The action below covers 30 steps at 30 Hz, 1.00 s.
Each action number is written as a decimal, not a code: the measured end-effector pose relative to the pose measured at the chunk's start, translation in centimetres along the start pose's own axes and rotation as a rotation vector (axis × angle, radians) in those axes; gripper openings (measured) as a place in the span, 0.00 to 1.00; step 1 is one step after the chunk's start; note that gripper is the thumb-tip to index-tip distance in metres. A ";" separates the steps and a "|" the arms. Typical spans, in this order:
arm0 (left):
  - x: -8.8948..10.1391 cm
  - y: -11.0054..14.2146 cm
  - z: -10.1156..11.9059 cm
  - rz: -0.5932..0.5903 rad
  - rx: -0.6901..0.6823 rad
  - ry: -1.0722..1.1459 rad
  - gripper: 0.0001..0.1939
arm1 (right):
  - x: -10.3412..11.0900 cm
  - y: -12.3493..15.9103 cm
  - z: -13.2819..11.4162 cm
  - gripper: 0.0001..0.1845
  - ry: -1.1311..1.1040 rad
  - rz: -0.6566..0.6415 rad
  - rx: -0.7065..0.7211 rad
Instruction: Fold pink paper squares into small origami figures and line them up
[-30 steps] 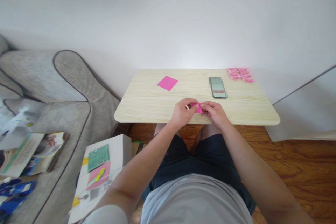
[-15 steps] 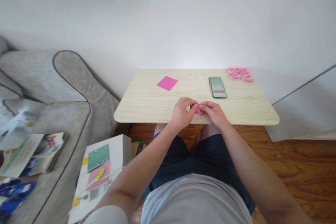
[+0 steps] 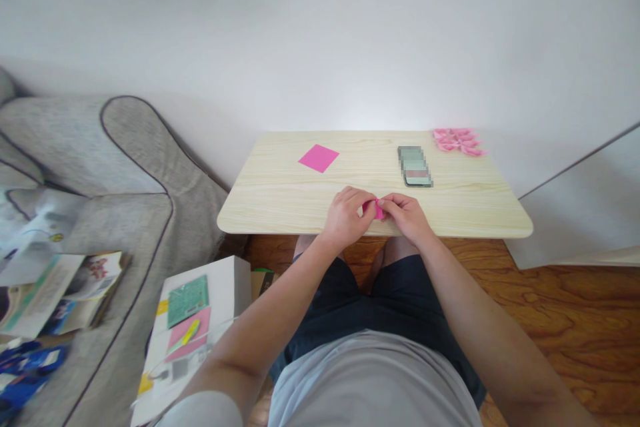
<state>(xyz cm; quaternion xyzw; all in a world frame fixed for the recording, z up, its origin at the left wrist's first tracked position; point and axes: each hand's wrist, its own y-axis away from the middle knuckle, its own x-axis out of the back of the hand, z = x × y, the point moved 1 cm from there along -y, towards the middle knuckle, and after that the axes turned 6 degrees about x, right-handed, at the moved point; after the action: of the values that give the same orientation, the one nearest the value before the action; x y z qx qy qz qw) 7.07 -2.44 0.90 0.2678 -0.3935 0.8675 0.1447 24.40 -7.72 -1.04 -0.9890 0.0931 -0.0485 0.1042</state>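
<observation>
Near the front edge of the light wooden table (image 3: 270, 207), a small folded piece of bright pink paper (image 3: 379, 211) is pinched between my two hands. My left hand (image 3: 349, 215) is closed on its left side, thumb and forefinger together. From the right, my right hand (image 3: 404, 217) grips the other side with thumb and fingers. My fingers cover much of the paper, so its folds are mostly hidden. A flat pink paper square (image 3: 319, 158) lies farther back on the left of the table.
A phone (image 3: 415, 167) with a blurred screen lies right of centre. Several folded pink paper pieces (image 3: 457, 141) sit at the back right corner. Left of the table stand a white box (image 3: 220, 277) with items on top and a grey sofa (image 3: 135, 213) holding books (image 3: 65, 293).
Less of the pink paper shows between my fingers, and my left hand has shifted very slightly. Both hands keep hold of it; the other things have stayed put.
</observation>
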 end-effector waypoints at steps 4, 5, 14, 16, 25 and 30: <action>-0.1 0.2 0.1 0.010 0.002 0.006 0.07 | -0.3 0.1 -0.4 0.14 0.040 0.017 0.007; -0.2 0.2 0.1 0.014 0.004 0.007 0.07 | -0.4 0.1 -0.4 0.14 0.046 0.025 0.006; -0.4 0.4 0.1 0.021 0.144 0.126 0.08 | -0.8 0.1 -0.1 0.11 0.065 0.106 0.002; -0.5 0.4 -0.2 0.021 0.250 0.181 0.07 | -0.8 0.1 0.0 0.11 0.047 0.109 0.007; -0.8 0.2 -1.2 -0.022 0.411 0.251 0.06 | -1.0 0.5 0.6 0.14 0.000 0.110 0.060; -0.8 0.3 -1.1 -0.018 0.390 0.242 0.05 | -1.1 0.5 0.7 0.13 0.026 0.117 0.070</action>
<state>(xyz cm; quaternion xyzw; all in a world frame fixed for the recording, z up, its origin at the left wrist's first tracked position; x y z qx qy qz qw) 7.22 -1.82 -0.36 0.1882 -0.1955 0.9516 0.1441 23.33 -7.88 -1.91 -0.9769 0.1503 -0.0583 0.1403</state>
